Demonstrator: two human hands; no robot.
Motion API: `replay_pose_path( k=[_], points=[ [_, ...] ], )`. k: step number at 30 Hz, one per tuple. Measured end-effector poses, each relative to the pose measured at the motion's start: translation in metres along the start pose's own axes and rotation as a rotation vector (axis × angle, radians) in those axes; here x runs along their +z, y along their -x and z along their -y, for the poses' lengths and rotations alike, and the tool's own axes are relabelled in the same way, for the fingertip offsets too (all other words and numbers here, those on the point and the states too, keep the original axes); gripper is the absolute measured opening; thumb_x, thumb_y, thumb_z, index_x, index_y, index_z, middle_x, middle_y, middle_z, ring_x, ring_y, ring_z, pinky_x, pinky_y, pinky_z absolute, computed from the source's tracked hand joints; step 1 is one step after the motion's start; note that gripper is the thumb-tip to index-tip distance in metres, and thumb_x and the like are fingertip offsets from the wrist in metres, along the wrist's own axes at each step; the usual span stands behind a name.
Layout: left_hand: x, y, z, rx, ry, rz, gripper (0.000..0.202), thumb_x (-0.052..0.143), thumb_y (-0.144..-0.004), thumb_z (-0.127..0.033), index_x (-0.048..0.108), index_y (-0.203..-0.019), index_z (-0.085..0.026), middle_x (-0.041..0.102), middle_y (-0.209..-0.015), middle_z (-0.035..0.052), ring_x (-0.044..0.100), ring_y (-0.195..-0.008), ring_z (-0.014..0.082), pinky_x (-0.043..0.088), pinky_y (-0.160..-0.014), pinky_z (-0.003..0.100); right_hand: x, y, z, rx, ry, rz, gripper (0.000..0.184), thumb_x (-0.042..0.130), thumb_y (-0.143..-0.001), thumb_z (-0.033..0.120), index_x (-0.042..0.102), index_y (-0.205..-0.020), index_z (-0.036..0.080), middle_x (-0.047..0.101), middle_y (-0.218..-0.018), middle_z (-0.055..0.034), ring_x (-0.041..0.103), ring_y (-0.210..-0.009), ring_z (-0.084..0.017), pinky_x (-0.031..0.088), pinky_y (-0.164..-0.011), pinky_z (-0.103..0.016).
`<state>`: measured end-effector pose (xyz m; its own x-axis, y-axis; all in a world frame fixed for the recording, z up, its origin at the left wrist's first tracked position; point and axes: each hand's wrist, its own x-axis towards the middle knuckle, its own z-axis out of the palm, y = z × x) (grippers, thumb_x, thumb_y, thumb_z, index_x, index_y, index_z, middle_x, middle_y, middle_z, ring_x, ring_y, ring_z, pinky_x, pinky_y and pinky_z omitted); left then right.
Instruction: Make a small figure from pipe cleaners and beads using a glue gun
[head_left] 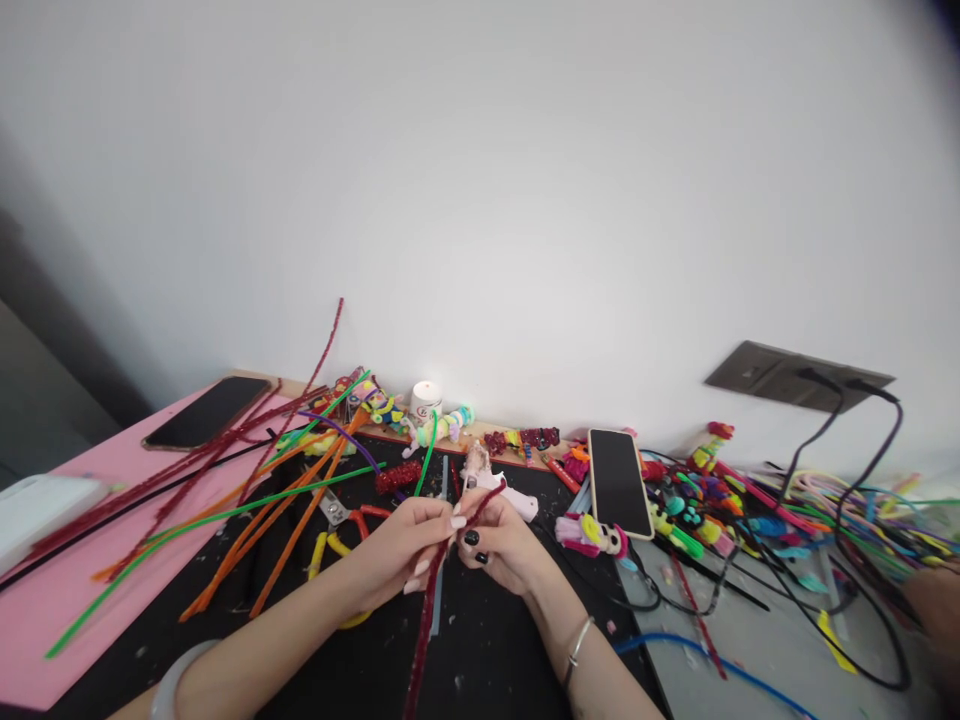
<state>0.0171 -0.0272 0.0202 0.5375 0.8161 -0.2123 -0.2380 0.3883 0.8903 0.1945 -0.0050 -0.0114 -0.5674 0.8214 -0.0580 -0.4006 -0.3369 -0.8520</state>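
My left hand [421,538] and my right hand [501,548] meet in front of me, both closed on a dark red pipe cleaner [424,630]. Its short end sticks up past the right fingers, while a long stretch hangs down toward the bottom edge. Just behind the fingers lies a pale pink glue gun [517,500], partly hidden by my right hand. Left of my left hand are scissors [334,510] with red handles and a yellow-handled tool [318,555], half covered by the arm. A coiled red glittery piece [398,477] sits beyond the left hand.
Loose orange pipe cleaners [289,510] and a green one [120,600] spread left across a pink sheet [82,610]. A phone [619,482] leans at right beside a small pipe-cleaner doll [592,536]. Black cables [847,540] run down from a wall socket [795,378].
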Motion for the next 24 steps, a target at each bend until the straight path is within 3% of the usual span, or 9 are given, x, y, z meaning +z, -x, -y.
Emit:
replay_pose_path(
  k=[7, 13, 24],
  points=[
    [0.0016, 0.001, 0.0045, -0.056, 0.12, 0.069, 0.061, 0.096, -0.066, -0.069, 0.061, -0.072, -0.019, 0.037, -0.037, -0.0141, 0.021, -0.03, 0.0029, 0.017, -0.033, 0.018, 0.0043, 0.0, 0.0041, -0.042, 0.008, -0.108, 0.04, 0.103, -0.059, 0.038, 0.068, -0.067, 0.021, 0.059, -0.066, 0.0024, 0.036, -0.048, -0.007, 0.019, -0.049, -0.026],
    [0.003, 0.0021, 0.0048, -0.068, 0.134, 0.068, 0.06, 0.096, -0.066, -0.067, 0.059, -0.071, -0.02, 0.038, -0.037, -0.014, 0.022, -0.03, 0.0027, 0.017, -0.034, 0.019, 0.0074, 0.001, 0.0077, -0.035, 0.004, -0.091, 0.046, 0.103, -0.058, 0.047, 0.065, -0.066, 0.022, 0.05, -0.063, 0.005, 0.028, -0.048, -0.007, 0.018, -0.048, -0.026],
    [0.0088, 0.0041, 0.0042, -0.109, 0.115, 0.071, 0.061, 0.095, -0.067, -0.07, 0.06, -0.073, -0.02, 0.039, -0.038, -0.0136, 0.024, -0.031, 0.0033, 0.018, -0.035, 0.019, 0.0023, -0.0009, 0.0015, -0.059, -0.026, -0.045, 0.052, 0.105, -0.061, 0.051, 0.063, -0.066, 0.023, 0.05, -0.061, 0.0059, 0.029, -0.047, -0.007, 0.019, -0.047, -0.024]
  ],
)
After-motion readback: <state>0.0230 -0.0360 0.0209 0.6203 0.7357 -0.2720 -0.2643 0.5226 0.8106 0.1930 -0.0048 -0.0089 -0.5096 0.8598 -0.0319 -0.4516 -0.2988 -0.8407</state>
